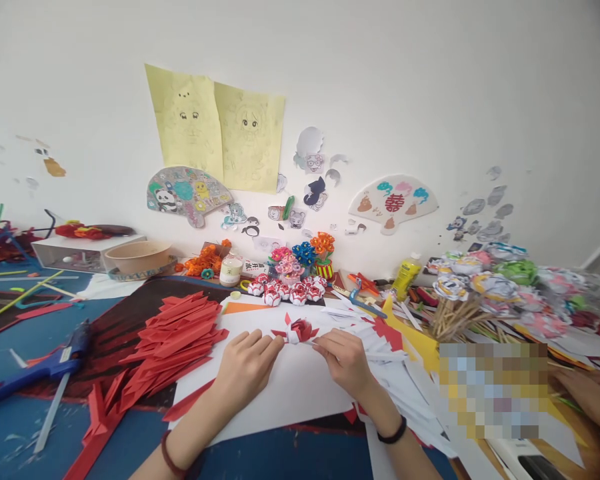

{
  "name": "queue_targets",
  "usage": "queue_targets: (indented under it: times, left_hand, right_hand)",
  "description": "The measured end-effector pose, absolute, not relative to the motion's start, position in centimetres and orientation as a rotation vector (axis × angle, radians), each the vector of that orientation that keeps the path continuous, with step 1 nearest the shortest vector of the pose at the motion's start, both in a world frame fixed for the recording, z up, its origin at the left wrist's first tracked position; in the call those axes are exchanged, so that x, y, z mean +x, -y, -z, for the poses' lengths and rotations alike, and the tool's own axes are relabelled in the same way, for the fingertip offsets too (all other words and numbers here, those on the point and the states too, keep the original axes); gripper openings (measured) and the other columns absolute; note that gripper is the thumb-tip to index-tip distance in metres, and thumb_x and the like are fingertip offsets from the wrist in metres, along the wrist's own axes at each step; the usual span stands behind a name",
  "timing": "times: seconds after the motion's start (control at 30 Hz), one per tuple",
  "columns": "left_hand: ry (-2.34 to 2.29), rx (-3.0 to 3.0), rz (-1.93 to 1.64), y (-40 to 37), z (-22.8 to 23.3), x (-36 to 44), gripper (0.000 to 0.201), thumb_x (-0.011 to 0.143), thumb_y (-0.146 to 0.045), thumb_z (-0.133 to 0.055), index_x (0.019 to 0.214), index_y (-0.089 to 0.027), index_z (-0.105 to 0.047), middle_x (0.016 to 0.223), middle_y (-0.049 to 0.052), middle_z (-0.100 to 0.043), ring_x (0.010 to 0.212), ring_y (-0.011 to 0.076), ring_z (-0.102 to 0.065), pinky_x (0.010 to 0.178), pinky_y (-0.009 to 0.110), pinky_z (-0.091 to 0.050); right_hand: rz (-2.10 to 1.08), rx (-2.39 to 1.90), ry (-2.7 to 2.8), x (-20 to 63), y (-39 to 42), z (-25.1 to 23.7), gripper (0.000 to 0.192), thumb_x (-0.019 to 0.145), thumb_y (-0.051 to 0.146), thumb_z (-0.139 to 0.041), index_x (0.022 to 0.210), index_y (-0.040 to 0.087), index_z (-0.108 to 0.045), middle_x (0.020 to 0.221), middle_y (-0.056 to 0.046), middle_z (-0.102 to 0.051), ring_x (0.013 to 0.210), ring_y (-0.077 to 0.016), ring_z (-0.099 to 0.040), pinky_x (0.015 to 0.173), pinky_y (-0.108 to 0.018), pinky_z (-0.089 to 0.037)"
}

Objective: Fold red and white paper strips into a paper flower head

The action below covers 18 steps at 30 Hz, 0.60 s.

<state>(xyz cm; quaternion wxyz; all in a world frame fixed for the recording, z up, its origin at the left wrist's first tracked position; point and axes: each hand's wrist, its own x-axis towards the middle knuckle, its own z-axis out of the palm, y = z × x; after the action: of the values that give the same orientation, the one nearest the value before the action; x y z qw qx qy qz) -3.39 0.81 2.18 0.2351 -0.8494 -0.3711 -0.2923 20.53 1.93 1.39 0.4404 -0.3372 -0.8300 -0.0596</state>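
A small red and white folded-paper flower is between my two hands, over a large white sheet. My left hand is closed, pinching the flower's left side. At its right side my right hand pinches too, fingertips pressed together. What exactly lies under the fingertips is partly hidden. A heap of folded red paper strips lies to the left of my left hand. Folded white paper strips spread out to the right of my right hand. Several finished red and white paper flowers stand behind.
A blue glue gun lies at left. Behind are a tan bowl, a white jar and a yellow bottle. Paper flowers on sticks bunch at right. Another person's hand is at the right edge.
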Motion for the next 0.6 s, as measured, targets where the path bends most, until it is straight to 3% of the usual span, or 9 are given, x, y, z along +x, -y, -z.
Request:
queue_targets:
  times: [0.23, 0.6]
  left_hand:
    - [0.986, -2.385, 0.829, -0.78, -2.27, -3.46, 0.022, 0.096, -0.017, -0.04, 0.092, -0.02, -0.062, 0.065, 0.002, -0.058, 0.065, 0.017, -0.049, 0.059, 0.033, -0.03]
    - [0.99, -2.43, 0.868, -1.06, -2.2, -3.61, 0.021, 0.096, -0.018, -0.043, 0.091, -0.02, -0.064, 0.064, 0.002, -0.059, 0.065, 0.0179, -0.048, 0.06, 0.033, -0.03]
  right_hand:
    - [0.098, -0.856, 2.012, 20.86, -2.15, -1.36, 0.03, 0.092, 0.02, -0.049, 0.065, 0.019, -0.062, 0.058, -0.003, -0.06, 0.056, -0.0157, -0.053, 0.056, -0.028, -0.039]
    - [0.014, -0.872, 1.993, 21.23, -2.12, -1.44, 0.032, 0.092, 0.022, -0.049, 0.062, 0.019, -0.06, 0.056, -0.002, -0.058, 0.056, -0.0156, -0.05, 0.056, -0.028, -0.037]
